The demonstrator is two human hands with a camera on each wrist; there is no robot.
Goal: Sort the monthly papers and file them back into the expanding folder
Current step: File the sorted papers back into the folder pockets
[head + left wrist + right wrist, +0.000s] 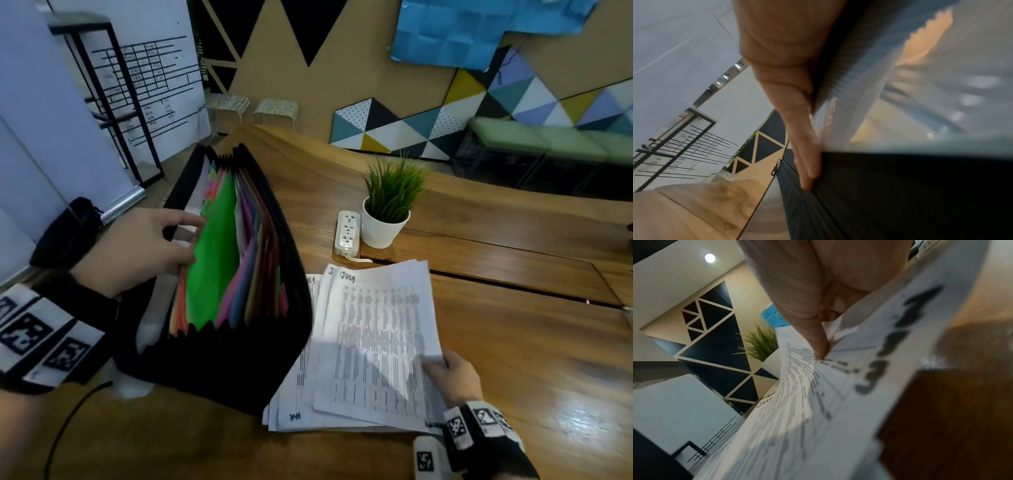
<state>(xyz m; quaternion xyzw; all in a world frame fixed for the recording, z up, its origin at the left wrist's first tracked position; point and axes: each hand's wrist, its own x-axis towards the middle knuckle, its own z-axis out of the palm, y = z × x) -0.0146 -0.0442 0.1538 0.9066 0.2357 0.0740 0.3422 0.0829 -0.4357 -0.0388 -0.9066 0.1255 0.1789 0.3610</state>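
A black expanding folder (219, 363) stands open on the wooden table, its coloured dividers fanned out, a bright green one (212, 267) widest. My left hand (150, 246) is at the folder's left side, fingers curled over white sheets in a front pocket and holding the pocket apart (807, 162). To the right lies a stack of printed papers (294, 383). My right hand (448, 373) pinches the lower right corner of a bundle headed "July" (373, 335) and lifts it off the stack (818, 352).
A white pot with a green plant (387, 209) and a white power strip (347, 229) stand behind the papers. A black cable (68, 421) runs across the table's front left. A metal rack (113, 99) and stools stand beyond the far edge.
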